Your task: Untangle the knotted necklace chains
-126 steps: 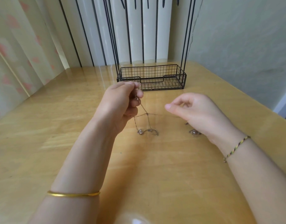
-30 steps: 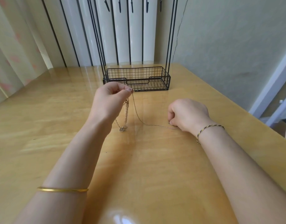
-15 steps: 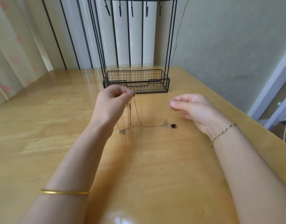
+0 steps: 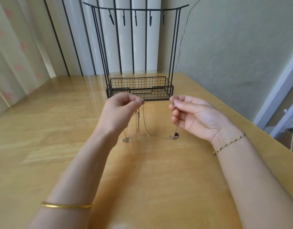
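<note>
Head view: mid-frame, the left hand (image 4: 119, 113) has a fingertip grip pinching the necklace chains (image 4: 143, 119), while the right hand (image 4: 195, 116) pinches one end, with loops sagging toward the tabletop (image 4: 43, 138). Best bet is probably parting the hands slowly and loosely so nothing cinches.

The chains (image 4: 143, 117) were too thin to show where they crossed or knotted. The fingers of the left grip (image 4: 119, 113) hid the chain tops, and its wrist hid part of one strand. The small pale pendant (image 4: 125, 140) was too blurry to tell its shape. Both arms ran off the bottom edge, and the table (image 4: 43, 129) was cut off at the left and below.
</note>
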A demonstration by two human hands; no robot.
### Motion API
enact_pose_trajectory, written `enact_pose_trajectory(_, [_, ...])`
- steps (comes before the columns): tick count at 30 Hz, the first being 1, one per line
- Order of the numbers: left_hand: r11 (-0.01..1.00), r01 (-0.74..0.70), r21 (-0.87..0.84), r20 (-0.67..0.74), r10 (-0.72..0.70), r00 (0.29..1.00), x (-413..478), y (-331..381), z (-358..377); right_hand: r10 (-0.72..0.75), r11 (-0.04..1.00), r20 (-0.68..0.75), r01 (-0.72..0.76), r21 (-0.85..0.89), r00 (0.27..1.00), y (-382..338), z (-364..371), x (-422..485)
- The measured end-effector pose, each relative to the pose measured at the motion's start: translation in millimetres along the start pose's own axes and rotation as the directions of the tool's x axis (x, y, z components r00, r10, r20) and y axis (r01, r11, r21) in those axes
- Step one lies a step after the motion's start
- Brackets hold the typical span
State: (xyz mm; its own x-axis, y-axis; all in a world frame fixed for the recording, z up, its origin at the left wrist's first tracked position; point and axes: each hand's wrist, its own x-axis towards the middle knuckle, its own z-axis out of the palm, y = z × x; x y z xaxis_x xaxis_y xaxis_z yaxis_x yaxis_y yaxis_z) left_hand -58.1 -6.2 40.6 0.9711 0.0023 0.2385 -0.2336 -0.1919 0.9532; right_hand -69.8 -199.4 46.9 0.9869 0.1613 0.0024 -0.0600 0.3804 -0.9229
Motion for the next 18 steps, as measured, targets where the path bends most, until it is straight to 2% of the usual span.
enact_pose_trajectory(5, [0.999, -0.032, 0.002, 0.18, 0.031, 0.983, -8, 7, 6, -0.064, 0.992, 0.02, 0.066, -0.112, 0.998, -3, 9, -3])
enact_pose_trajectory(8, [0.999, -0.048, 0.014, 0.239, 0.043, 0.97, -11, 11, 8, -0.111, 0.971, -0.01, 0.106, -0.216, 0.994, -1, 14, -3])
enact_pose_trajectory(14, [0.997, -0.077, -0.005, 0.224, 0.076, 0.972, -13, 13, 10, -0.204, 0.929, -0.097, 0.162, -0.333, 0.974, 3, 23, -4])
enact_pose_trajectory(18, [0.988, -0.139, 0.063, 0.2, 0.124, 0.972, -13, 10, 15, -0.232, 0.896, -0.104, 0.171, -0.41, 0.967, 5, 27, -3])
